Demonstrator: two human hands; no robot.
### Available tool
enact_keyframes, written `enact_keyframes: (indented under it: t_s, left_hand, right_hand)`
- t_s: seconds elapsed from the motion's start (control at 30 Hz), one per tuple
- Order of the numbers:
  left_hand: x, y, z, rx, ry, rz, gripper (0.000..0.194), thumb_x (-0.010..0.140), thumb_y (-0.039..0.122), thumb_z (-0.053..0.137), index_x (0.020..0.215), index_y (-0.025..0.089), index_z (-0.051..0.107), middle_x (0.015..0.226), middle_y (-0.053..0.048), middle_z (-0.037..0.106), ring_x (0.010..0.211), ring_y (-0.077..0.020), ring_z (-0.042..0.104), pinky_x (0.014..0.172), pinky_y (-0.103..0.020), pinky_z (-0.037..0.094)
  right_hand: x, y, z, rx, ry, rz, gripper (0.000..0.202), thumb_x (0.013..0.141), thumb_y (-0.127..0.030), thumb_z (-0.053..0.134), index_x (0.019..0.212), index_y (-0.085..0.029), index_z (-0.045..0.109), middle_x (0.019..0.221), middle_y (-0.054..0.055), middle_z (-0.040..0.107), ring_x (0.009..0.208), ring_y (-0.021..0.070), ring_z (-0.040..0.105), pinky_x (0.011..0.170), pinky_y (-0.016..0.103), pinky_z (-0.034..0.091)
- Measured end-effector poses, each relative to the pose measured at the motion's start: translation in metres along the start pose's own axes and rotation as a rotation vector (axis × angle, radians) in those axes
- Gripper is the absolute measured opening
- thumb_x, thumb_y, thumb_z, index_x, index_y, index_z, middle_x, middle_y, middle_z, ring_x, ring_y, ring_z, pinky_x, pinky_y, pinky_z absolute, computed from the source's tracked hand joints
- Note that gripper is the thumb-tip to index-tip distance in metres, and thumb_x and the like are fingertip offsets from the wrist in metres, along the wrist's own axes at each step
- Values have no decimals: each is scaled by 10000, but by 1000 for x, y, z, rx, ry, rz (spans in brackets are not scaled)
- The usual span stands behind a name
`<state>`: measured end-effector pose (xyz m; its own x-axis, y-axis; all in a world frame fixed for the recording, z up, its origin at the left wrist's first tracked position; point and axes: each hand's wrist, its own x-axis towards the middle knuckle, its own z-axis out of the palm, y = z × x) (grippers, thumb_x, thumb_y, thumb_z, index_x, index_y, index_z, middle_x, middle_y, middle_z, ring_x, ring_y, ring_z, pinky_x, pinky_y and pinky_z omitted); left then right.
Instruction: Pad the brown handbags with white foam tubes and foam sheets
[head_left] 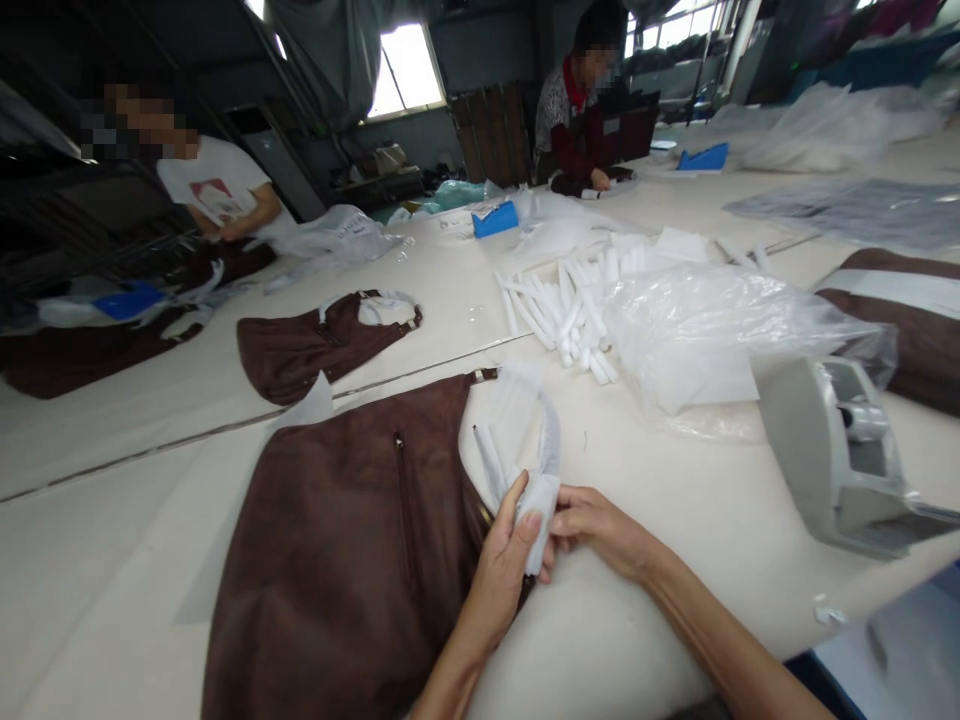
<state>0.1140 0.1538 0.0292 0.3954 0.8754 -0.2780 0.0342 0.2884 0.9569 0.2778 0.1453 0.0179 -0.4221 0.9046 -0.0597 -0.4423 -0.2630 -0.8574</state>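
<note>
A brown handbag with a zip lies flat on the table in front of me. Its strap loops out to the right and is covered in white wrapping. My left hand is closed round the lower part of the wrapped strap, thumb on top. From the right, my right hand pinches the edge of the same wrapping; some of its fingertips are hidden behind it. Inside the loop a narrow strap piece in pale wrapping sticks up.
A grey tape dispenser stands at the right. Beyond the strap lie a pile of white foam tubes and a clear plastic bag. Another brown handbag lies farther left. Two people work across the table, near blue tape dispensers.
</note>
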Motion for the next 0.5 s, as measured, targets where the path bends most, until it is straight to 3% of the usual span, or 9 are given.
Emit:
enact_keyframes:
  t_s: [0.17, 0.23, 0.3, 0.37, 0.4, 0.5]
  left_hand:
    - [3, -7, 2, -43, 37, 52, 808, 906, 607, 523, 1526, 137, 307, 673, -32, 615, 545, -157, 535, 518, -265, 476]
    - [2, -8, 0, -7, 41, 63, 808, 889, 648, 506, 1513, 160, 349, 909, -107, 695, 627, -189, 607, 586, -311, 525]
    - [-2, -2, -5, 150, 2, 103, 792, 874, 667, 511, 1494, 187, 401, 1253, -153, 638, 937, -261, 666, 839, -383, 548]
    - [-7, 17, -14, 444, -52, 131, 726, 877, 650, 518, 1465, 228, 461, 1388, -124, 569, 1212, -295, 573, 1058, -410, 437]
    - [-9, 31, -21, 619, -70, 137, 665, 885, 633, 514, 1435, 259, 504, 1373, -106, 587, 1256, -297, 546, 1095, -414, 400]
    - [-1, 85, -52, 1091, -8, 164, 497, 907, 566, 474, 1303, 309, 627, 1282, -74, 649, 1219, -308, 578, 1054, -423, 433]
  right_hand:
    - [10, 16, 13, -67, 155, -46, 478, 858, -624, 595, 824, -153, 523, 525, 2, 598, 458, 117, 562, 474, 227, 218]
    - [12, 20, 17, -46, 217, -51, 539, 806, -689, 617, 820, -161, 512, 489, -27, 539, 415, 102, 486, 459, 224, 219]
    - [11, 21, 18, -28, 289, -61, 570, 759, -712, 648, 799, -158, 520, 499, -44, 488, 418, 83, 414, 458, 221, 248]
    - [8, 21, 16, -57, 360, -65, 590, 734, -717, 666, 781, -141, 548, 557, -28, 495, 469, 79, 415, 477, 218, 301]
    - [6, 22, 14, -86, 391, -55, 606, 723, -723, 672, 787, -129, 571, 600, -6, 525, 507, 87, 450, 490, 215, 329]
    - [0, 30, 11, -101, 449, 44, 702, 692, -779, 661, 919, -117, 616, 723, 53, 622, 599, 133, 569, 516, 217, 414]
